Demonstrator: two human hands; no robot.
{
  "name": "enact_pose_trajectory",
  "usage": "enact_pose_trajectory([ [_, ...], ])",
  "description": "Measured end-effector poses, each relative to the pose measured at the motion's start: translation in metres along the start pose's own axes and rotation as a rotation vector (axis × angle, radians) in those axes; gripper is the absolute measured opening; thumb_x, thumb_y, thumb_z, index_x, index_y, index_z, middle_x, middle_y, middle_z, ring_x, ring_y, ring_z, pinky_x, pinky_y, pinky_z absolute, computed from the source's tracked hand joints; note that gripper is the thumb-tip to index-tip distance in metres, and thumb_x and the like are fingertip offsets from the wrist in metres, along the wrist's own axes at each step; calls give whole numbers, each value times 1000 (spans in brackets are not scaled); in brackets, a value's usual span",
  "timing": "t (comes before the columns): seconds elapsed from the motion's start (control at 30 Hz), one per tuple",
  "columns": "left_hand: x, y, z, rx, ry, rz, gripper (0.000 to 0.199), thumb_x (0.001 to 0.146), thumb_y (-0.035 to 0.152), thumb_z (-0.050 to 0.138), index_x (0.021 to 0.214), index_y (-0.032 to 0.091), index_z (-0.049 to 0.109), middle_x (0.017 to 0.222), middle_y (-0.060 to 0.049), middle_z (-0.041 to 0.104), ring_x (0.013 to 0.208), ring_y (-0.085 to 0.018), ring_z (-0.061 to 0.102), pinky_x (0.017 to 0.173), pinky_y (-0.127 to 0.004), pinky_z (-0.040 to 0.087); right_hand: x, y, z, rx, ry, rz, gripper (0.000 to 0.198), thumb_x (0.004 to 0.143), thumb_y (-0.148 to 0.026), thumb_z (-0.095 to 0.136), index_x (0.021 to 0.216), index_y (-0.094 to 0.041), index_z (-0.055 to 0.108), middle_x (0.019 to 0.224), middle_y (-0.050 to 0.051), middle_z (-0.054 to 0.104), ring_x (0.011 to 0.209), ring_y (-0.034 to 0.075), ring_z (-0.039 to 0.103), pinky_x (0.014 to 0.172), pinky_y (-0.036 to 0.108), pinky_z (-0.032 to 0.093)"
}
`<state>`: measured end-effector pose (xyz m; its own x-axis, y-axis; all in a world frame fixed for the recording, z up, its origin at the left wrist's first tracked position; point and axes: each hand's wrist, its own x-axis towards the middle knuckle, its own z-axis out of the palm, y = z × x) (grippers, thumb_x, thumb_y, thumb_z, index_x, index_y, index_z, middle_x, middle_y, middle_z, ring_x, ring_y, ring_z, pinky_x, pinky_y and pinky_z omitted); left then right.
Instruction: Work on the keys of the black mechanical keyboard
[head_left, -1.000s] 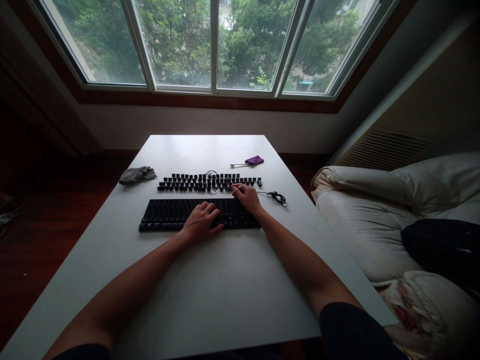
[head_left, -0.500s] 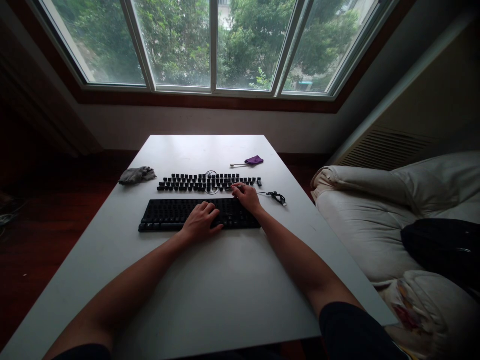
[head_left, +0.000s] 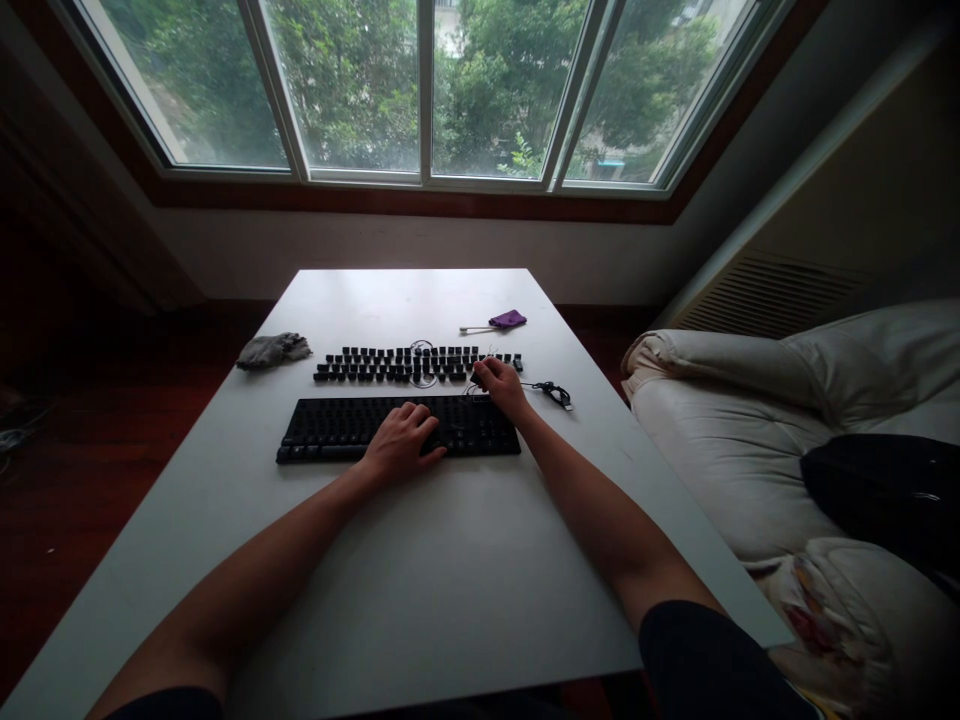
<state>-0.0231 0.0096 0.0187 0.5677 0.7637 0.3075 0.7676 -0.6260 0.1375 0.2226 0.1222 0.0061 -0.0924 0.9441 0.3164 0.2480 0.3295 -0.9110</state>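
A black keyboard (head_left: 337, 425) lies across the white table in front of me. My left hand (head_left: 403, 440) rests on its middle, fingers spread over the keys and thumb at the near edge. Above the keyboard's far right edge, my right hand (head_left: 502, 385) is closed in a pinch around what looks like a wire keycap puller (head_left: 471, 390); thin wires stick out near the fingertips. Something small and black, perhaps a keycap, shows beside those fingers. Behind the keyboard stand rows of loose black keycaps (head_left: 375, 365), partly hidden by the right hand.
A coiled black cable (head_left: 555, 394) lies right of my right hand. Farther back are a purple cloth pouch (head_left: 508, 319) and a thin stick (head_left: 474, 330). A grey rag (head_left: 274, 351) sits at the table's left edge. A pale sofa (head_left: 705, 440) stands to the right.
My right hand has shifted slightly right and away from me, lifting off the keyboard's far edge, and the thin wires now show by its fingers. The left hand stays in place.
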Motion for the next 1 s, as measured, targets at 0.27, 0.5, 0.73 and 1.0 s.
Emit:
enact_pose_trajectory([
  [0.27,0,-1,1,-1,0,-1,34,88,48,64,111,23,62,116,-11,59,109,-30,51,93,-47,45,-3,3,7,54,-37,94,52,84,-75,53,79,-24,47,66,-2,56,60,17,63,56,28,52],
  [0.5,-1,-1,1,-9,-5,-3,35,88,48,64,112,23,62,116,-11,58,110,-30,50,93,-47,45,-4,-3,3,6,-123,63,49,89,-70,50,74,-23,47,60,-3,51,51,14,55,49,25,43],
  [0.73,-1,-2,2,-14,0,0,35,88,48,64,112,23,62,116,-11,59,109,-30,51,93,-47,45,-4,-5,-4,-112,-250,-2,46,92,-63,50,73,-21,48,62,-4,45,55,12,48,53,25,38],
  [1.0,-1,-2,2,5,-4,8,34,88,48,65,112,23,61,116,-11,59,108,-30,51,92,-47,45,-1,-10,-13,-194,-453,-41,40,91,-56,55,73,-19,53,63,-4,48,60,13,47,58,25,37],
])
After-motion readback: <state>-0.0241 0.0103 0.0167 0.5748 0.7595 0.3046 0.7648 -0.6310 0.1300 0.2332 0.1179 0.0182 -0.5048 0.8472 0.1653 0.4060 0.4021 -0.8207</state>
